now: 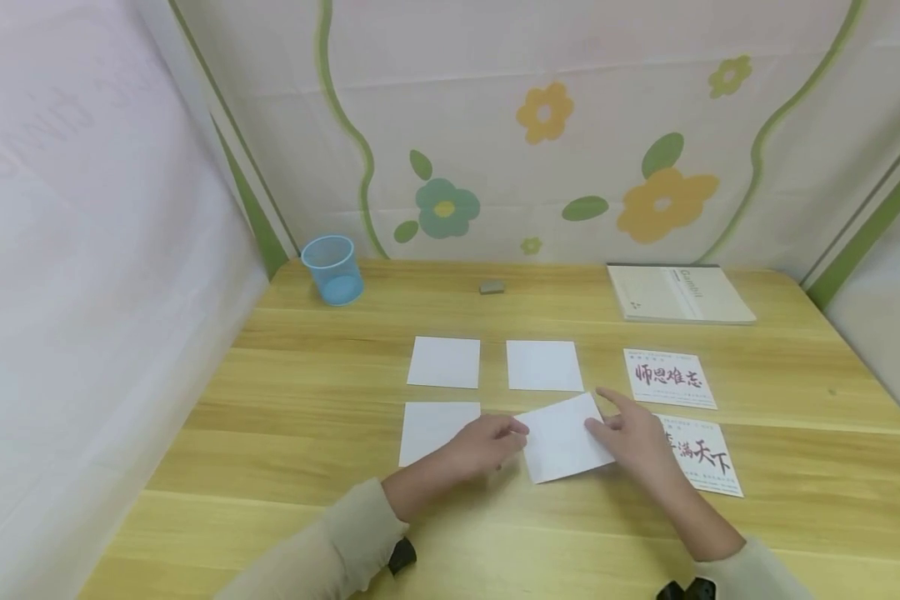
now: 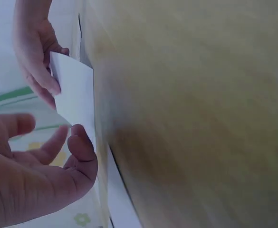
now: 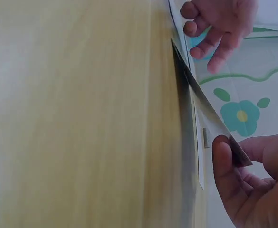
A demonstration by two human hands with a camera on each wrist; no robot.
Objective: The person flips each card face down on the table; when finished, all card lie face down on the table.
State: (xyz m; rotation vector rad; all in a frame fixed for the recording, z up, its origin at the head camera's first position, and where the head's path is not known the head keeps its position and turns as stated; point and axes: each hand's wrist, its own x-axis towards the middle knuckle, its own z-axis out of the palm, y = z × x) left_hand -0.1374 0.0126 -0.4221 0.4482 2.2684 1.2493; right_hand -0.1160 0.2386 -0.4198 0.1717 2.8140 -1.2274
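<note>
A blank white card (image 1: 566, 437) lies tilted near the middle of the wooden table (image 1: 307, 500), with one side raised off the wood. My left hand (image 1: 517, 433) pinches its left edge and my right hand (image 1: 598, 415) pinches its right edge. In the left wrist view my left hand (image 2: 70, 137) has its thumb against the card (image 2: 74, 95), and the right hand (image 2: 39, 71) grips the far end. The right wrist view shows my right hand (image 3: 226, 152) with its thumb on the card (image 3: 210, 116); the left hand (image 3: 215, 33) curls over the other end.
Three more blank white cards (image 1: 443, 362) (image 1: 543, 365) (image 1: 435, 427) lie flat around the held one. Two printed cards (image 1: 669, 377) (image 1: 708, 458) lie to the right. A closed book (image 1: 678, 293), a small grey eraser (image 1: 492, 287) and a blue cup (image 1: 333, 268) stand along the back.
</note>
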